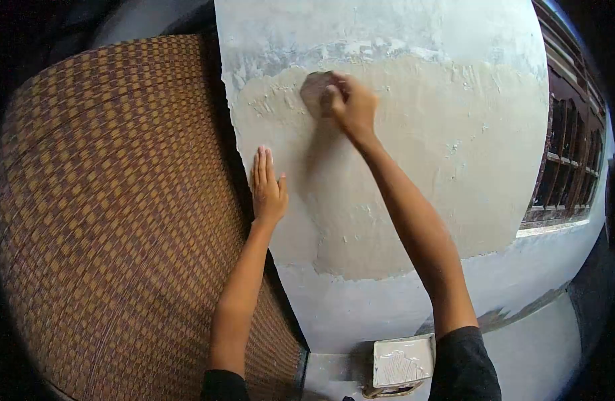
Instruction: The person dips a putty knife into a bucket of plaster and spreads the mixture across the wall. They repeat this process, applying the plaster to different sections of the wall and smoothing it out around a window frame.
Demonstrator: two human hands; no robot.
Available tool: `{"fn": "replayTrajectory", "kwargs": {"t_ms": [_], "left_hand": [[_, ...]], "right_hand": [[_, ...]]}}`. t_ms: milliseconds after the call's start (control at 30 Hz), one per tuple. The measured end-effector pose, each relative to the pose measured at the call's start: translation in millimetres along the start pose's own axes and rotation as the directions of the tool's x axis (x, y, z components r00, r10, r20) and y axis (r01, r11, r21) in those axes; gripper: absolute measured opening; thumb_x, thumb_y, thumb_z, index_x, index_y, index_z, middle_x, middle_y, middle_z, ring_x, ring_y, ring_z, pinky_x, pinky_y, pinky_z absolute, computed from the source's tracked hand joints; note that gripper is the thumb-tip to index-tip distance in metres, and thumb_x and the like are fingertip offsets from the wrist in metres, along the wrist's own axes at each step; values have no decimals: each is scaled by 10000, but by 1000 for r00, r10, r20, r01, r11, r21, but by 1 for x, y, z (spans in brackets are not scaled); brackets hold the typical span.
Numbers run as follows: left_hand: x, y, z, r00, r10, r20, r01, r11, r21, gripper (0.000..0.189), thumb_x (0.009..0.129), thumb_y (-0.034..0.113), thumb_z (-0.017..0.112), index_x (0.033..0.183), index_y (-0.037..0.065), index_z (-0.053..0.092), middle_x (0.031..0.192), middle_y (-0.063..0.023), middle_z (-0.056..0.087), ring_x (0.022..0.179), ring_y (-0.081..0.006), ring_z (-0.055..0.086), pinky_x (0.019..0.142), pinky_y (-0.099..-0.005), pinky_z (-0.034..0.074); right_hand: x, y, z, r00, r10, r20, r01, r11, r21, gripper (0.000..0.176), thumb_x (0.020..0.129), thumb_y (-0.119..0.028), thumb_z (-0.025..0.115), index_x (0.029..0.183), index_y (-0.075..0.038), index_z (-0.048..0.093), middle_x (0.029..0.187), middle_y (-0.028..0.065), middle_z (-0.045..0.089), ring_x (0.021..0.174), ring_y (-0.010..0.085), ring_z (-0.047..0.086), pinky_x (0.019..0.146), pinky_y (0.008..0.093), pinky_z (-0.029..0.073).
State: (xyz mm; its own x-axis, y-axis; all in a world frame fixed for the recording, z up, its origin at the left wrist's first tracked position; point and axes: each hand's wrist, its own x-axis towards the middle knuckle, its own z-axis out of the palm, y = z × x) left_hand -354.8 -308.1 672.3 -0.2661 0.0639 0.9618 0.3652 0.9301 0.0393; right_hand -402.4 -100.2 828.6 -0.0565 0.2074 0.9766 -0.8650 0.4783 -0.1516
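My right hand (354, 107) is closed on a brown piece of sandpaper (315, 93), smeared by motion and held against the upper part of the wall. Around it spreads a beige patch of putty (421, 154) with rough ridges and small raised specks. Lower and to the left, my left hand (269, 190) lies flat on the wall near its left edge, fingers stretched upward and holding nothing.
A woven brown and tan mat (120, 200) stands along the left, beside the wall's edge. On the floor below is a square white container (404, 361) smeared with pale material. A dark barred window (568, 147) is at the right.
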Motion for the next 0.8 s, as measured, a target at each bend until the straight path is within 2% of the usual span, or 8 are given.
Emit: {"fn": "replayTrajectory", "kwargs": {"t_ms": [133,200,333,400,433,533,600,800], "left_hand": [[-8,-5,-8,998,-8,56,10,999,-31,635,931,179,479,1485,20,213,1548,-171,199,1422,-343,199,1162,-469,147],[-13,-5,-10,996,9,90,-2,998,-68,631,935,182,473,1485,20,210,1550,-170,194,1422,-344,200,1160,-472,151],[-27,1,-9,992,-35,119,46,995,-90,631,936,183,468,1486,20,206,1551,-168,190,1423,-340,198,1160,-472,155],[-37,7,-7,987,-79,137,92,991,-94,632,937,187,463,1487,21,200,1552,-170,184,1425,-336,195,1159,-473,160],[-43,11,-6,985,-84,149,100,990,-98,632,937,187,463,1487,21,200,1552,-170,184,1425,-336,195,1159,-473,160],[-62,24,0,971,-149,185,163,985,-62,627,939,191,457,1486,19,203,1551,-168,186,1424,-334,196,1157,-461,172],[-79,30,4,975,-150,166,176,972,-155,604,942,165,452,1479,13,220,1547,-172,198,1419,-348,201,1149,-458,174],[-143,67,14,935,-233,268,276,952,-136,554,963,205,429,1454,2,270,1504,-186,278,1396,-349,248,1143,-447,208]], "right_hand": [[25,20,-52,918,263,-296,-268,963,26,284,824,-172,661,1076,-41,656,938,158,691,802,282,671,759,372,505],[27,18,-81,870,278,-407,-304,953,2,280,840,-143,659,1078,4,641,940,151,693,810,243,671,758,341,509],[5,28,-105,869,290,-402,-269,957,108,282,865,-147,656,1091,20,627,937,127,688,820,196,657,752,314,505],[-21,19,-119,852,461,-249,-405,880,247,299,883,-172,654,1097,33,613,945,110,679,841,160,639,748,293,498],[-37,14,-125,866,447,-226,-394,886,242,304,888,-180,656,1101,32,610,917,86,665,809,127,612,728,269,487],[-86,11,-150,804,594,-35,-581,796,167,343,887,-205,671,1138,18,603,892,54,638,773,107,568,709,252,467],[-123,13,-161,802,596,29,-584,774,245,377,892,-210,672,1173,25,582,922,60,637,817,109,573,748,255,466],[-224,28,-222,588,768,255,-807,535,249,409,909,-185,654,1217,58,541,1024,89,661,929,122,607,814,262,472]]}}
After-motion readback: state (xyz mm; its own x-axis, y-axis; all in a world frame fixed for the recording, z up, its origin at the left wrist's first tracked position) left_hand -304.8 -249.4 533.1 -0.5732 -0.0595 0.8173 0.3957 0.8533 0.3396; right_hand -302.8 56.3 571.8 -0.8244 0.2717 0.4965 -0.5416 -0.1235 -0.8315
